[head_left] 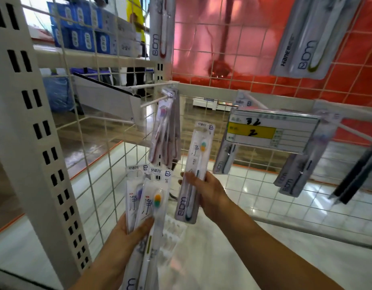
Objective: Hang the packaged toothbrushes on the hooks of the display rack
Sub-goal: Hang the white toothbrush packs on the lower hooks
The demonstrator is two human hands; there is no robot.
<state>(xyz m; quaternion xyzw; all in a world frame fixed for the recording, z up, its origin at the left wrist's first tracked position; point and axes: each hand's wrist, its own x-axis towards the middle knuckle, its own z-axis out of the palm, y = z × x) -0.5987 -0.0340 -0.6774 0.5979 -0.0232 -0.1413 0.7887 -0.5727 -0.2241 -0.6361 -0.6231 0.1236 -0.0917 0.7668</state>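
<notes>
Though slightly blurred, clear-fronted white toothbrush pack.

White wire rack, orange backdrop, yellow-banded price tag, orange-green bristled toothbrush pack.

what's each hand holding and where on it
Right hand grips one packaged toothbrush around its lower half; left hand holds a small stack of packs near their middle.
</notes>
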